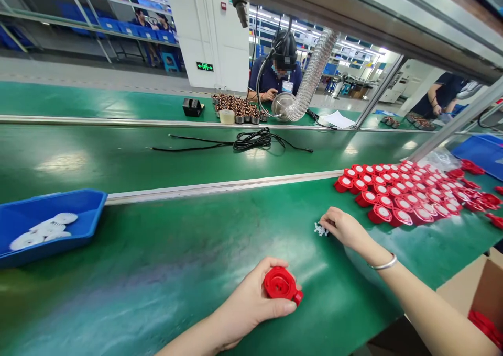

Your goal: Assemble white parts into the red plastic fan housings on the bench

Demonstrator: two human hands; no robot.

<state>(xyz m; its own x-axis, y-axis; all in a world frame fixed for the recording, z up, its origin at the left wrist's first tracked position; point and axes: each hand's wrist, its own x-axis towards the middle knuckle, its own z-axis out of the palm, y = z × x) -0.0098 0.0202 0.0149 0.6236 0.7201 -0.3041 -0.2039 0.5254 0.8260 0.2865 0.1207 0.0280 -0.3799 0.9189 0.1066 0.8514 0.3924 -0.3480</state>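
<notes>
My left hand (249, 303) is wrapped round a red plastic housing (280, 282), held just above the green bench top. The housing's round hollow faces up, and a short spout sticks out at its lower right. To the right, my right hand (346, 229) reaches down to a small pile of tiny white plastic pieces (319, 229). Its thumb and fingertips are pinched together at the pile's edge. Whatever lies between those fingertips is too small to see.
Rows of red housings with white discs (403, 203) stand at the right. A blue bin (84, 225) at the left holds white discs (45, 231). Beyond the pale rail (220, 185) lies a coiled black cable (251, 140). A person (271, 78) works across the bench beside a flexible duct (316, 68).
</notes>
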